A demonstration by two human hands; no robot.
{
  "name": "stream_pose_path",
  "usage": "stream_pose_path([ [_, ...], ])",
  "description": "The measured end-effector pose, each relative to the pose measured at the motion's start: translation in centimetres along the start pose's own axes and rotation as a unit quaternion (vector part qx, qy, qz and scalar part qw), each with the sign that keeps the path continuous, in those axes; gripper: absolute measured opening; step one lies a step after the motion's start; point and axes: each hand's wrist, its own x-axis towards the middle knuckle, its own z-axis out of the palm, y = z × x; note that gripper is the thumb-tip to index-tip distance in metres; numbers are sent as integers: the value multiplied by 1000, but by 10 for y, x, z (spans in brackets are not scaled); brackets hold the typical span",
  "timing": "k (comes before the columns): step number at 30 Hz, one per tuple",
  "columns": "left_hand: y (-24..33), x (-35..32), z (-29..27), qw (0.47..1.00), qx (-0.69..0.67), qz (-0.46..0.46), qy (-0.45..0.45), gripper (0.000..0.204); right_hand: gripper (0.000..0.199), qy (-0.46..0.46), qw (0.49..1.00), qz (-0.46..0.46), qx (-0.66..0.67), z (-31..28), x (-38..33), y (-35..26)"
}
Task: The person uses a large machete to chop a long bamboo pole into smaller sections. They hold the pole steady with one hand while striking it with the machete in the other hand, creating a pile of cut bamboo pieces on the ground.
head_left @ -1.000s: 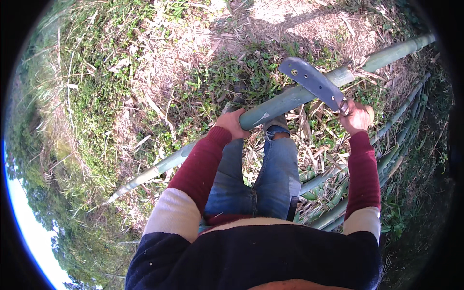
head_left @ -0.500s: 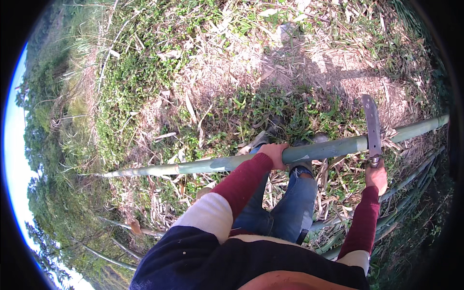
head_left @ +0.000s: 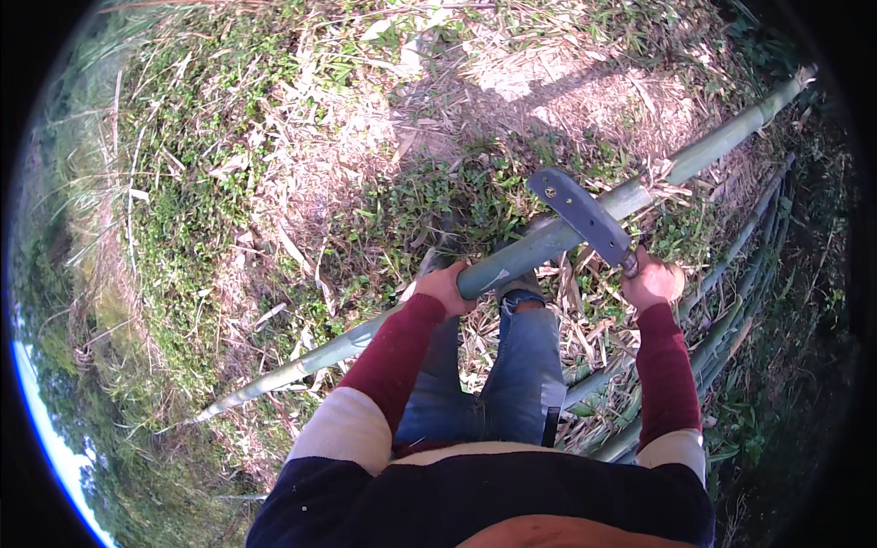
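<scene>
A long green bamboo pole [head_left: 521,258] runs slantwise in front of my legs, from the near left up to the far right. My left hand [head_left: 443,290] is wrapped round it close to its middle. In my right hand [head_left: 651,279] I hold a machete [head_left: 585,219] by its handle; the fingers mostly hide that handle. Its broad dark blade, dotted with small holes, lies across the pole to the right of my left hand. Whether the blade touches the pole I cannot tell. Pale frayed bits stick out at a joint of the pole beyond the blade.
Several cut bamboo poles [head_left: 722,352] lie on the ground to my right. Dry leaves and husks [head_left: 320,215] and low green plants [head_left: 174,237] cover the ground ahead. My feet are partly behind the pole. Trees and sky show at the left rim.
The pole has swung from nearly level to a steep slant, its right end now farther away. My right hand has brought the machete leftward along it, and the blade now tilts to the left.
</scene>
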Motion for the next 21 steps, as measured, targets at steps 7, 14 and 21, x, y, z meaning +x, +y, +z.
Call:
stream_pose_path([
  [7,1,9,17,999,29,-7,23,74,46,-72,978,185,60,-13,-1,-20],
  [14,8,-1,21,994,81,-33,66,68,45,-98,971,213,43,-58,8,-25],
  [21,16,-11,53,979,91,-43,176,56,42,-141,974,160,-71,-72,12,-31],
])
